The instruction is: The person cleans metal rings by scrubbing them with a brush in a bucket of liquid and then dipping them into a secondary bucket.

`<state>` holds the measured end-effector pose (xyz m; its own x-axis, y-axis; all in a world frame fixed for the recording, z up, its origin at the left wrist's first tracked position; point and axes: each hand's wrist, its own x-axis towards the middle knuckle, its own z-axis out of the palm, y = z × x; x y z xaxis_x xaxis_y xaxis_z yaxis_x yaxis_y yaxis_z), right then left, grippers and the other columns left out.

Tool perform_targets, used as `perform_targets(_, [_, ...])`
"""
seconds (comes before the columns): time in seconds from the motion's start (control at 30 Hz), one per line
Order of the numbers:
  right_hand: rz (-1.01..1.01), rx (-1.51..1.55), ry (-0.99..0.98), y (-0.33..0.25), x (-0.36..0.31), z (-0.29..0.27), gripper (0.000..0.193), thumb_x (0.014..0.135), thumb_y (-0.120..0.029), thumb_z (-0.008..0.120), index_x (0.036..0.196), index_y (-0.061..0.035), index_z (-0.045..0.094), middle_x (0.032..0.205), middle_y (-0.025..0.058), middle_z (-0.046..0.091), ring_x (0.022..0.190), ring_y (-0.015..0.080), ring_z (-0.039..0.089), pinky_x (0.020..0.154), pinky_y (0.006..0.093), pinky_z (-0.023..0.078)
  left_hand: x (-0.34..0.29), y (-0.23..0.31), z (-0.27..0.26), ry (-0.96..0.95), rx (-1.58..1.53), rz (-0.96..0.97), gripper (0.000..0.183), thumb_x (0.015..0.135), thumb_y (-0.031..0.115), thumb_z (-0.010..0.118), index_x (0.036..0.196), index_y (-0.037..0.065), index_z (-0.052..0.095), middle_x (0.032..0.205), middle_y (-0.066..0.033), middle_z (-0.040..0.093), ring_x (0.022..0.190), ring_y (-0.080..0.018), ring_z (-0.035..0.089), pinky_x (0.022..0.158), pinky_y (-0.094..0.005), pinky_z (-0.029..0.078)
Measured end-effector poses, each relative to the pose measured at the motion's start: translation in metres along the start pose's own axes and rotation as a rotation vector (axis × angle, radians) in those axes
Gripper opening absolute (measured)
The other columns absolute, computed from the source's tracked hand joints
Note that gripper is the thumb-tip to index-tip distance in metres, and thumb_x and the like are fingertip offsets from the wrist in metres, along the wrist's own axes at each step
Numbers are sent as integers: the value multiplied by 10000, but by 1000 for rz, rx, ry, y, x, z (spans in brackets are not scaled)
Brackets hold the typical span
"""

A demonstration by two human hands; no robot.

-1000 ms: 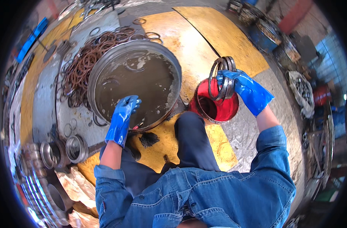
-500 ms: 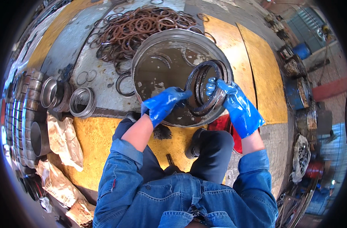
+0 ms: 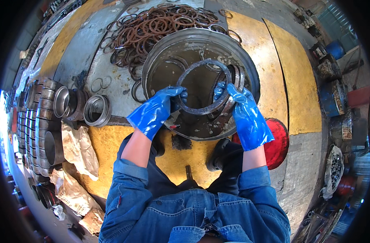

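Both my hands wear wet blue gloves and are over a round metal tub (image 3: 254, 77) of murky brown liquid. My left hand (image 3: 162, 104) is closed around the left edge of a wet, dark metal ring (image 3: 198, 110), which is tilted up above the liquid. Its right side meets my right hand (image 3: 245, 111), whose fingers are wrapped around it and several more dark rings (image 3: 241, 77) bunched together. The gloves partly hide the rings at both grips. Another ring (image 3: 177, 60) lies partly sunk at the tub's far left.
Beyond the tub is a heap of rusty rings (image 3: 152, 30). Shiny rings (image 3: 98, 110) are stacked at left, near metal cylinders (image 3: 47, 117) and brown paper (image 3: 79, 152). A round red object (image 3: 277, 143) sits by my right forearm. Drums (image 3: 330, 99) line the right side.
One ring has been drawn left from the bunch, and my left hand now grips its edge. My right hand still holds the bunch. More of the red object shows.
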<state>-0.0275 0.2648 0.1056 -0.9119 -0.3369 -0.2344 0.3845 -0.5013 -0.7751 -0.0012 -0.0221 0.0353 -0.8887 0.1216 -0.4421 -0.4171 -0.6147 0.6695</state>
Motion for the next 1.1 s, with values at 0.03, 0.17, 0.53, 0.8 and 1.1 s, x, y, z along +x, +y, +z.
perform_targets(0.03, [-12,14,16,-1,1,-5,339,971,-134,667,1244,62,626,1074,202,716,938,313,719,849,454,608,1,7,0,-112,-31,-74,322,954,171,679,1202,-34,658,946,-89,714,879,-213,688,829,-343,573])
perform_targets(0.17, [-1,81,58,2,10,-18,344,973,-133,664,1253,62,618,1084,205,712,948,312,717,849,455,608,1,19,5,-184,-68,42,340,973,160,648,1252,-34,630,945,-84,705,846,-214,679,814,-362,571])
perform_targets(0.53, [-98,95,36,-2,20,-46,375,958,-130,687,1239,105,609,1143,225,694,1010,317,718,878,423,609,1,41,-21,165,214,323,327,937,84,670,1237,-36,620,997,-114,699,858,-244,678,806,-380,580])
perform_targets(0.8, [-123,109,96,-12,22,-60,381,955,-120,689,1257,96,605,1161,234,691,1016,326,717,881,446,612,29,-11,23,155,619,99,324,870,84,718,1164,-38,655,930,-101,731,835,-207,695,812,-338,561])
perform_targets(1.1, [-72,127,8,-12,24,-56,385,971,-108,656,1278,111,577,1229,261,661,1051,385,703,902,490,607,111,-12,0,415,1845,507,328,885,302,687,1137,93,680,996,-202,716,889,-347,702,830,-418,543])
